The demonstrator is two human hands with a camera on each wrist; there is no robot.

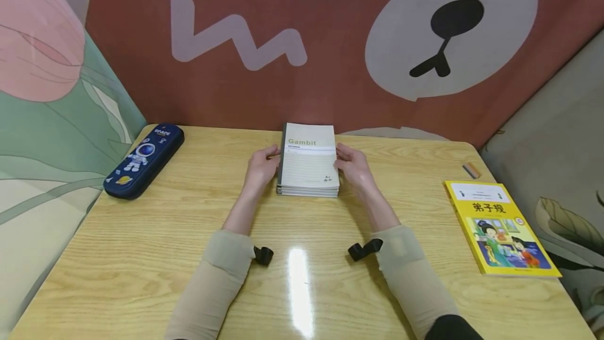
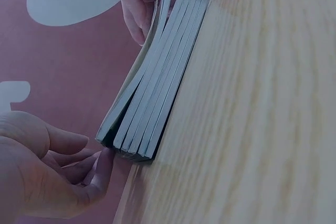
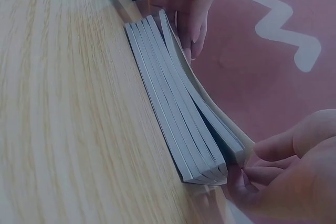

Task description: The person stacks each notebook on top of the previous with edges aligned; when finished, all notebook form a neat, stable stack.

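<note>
A stack of several notebooks (image 1: 309,164) with pale covers and dark spines lies near the table's back edge. The top cover reads "Gambit". In both wrist views the uppermost notebook (image 2: 128,98) bows up, with a gap between it and those below. At the spine side, my left hand (image 1: 261,167) holds its edge with bent fingers, one fingertip at the gap. Opposite, my right hand (image 1: 355,167) pinches the edge, one digit by the cover and another at the gap. The right wrist view shows this grip at the notebook corner (image 3: 237,156).
A blue pencil case (image 1: 143,161) with an astronaut lies at the back left. At the right are a yellow picture-covered book (image 1: 500,230) and a small eraser-like block (image 1: 471,170). A printed fabric wall (image 1: 330,88) stands directly behind the wooden table (image 1: 155,266).
</note>
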